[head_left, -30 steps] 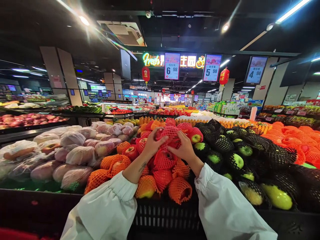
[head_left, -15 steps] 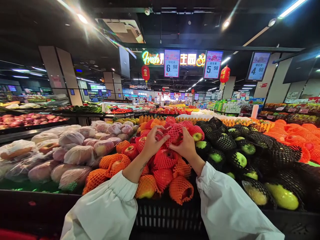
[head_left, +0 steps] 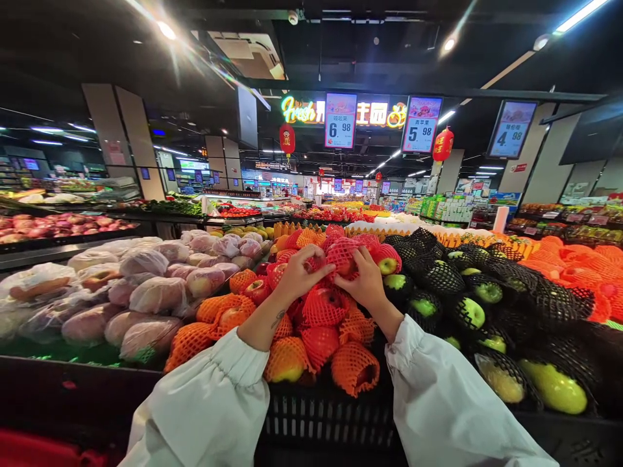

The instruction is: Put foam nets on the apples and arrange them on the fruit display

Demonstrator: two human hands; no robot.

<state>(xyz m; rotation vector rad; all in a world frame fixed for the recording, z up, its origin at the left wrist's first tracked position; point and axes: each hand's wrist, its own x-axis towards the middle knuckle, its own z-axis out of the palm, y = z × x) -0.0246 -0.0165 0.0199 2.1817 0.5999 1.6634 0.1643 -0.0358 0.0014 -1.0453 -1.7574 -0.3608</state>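
Observation:
An apple in a red foam net [head_left: 342,254] sits between my two hands at the top of a heap of netted apples. My right hand [head_left: 364,282] curls its fingers over the apple's right side, with the thumb at its lower front. On the other side, my left hand [head_left: 299,275] is bent round, its thumb against the apple's left edge; its fingertips are partly hidden. Just below lies another apple in red netting [head_left: 325,306]. Orange foam nets cover several more, such as the netted apple [head_left: 355,368] near the front of the black crate [head_left: 326,418].
Bagged fruit [head_left: 158,295] fills the left of the stand. Green apples in black nets [head_left: 471,312] lie to the right, with orange-netted fruit [head_left: 574,266] beyond. Price screens [head_left: 340,121] and a red lantern [head_left: 287,139] hang overhead.
The view has shifted slightly, so the stand and signs appear a little further right. Both hands stay at the same red-netted apple, with almost the same finger positions.

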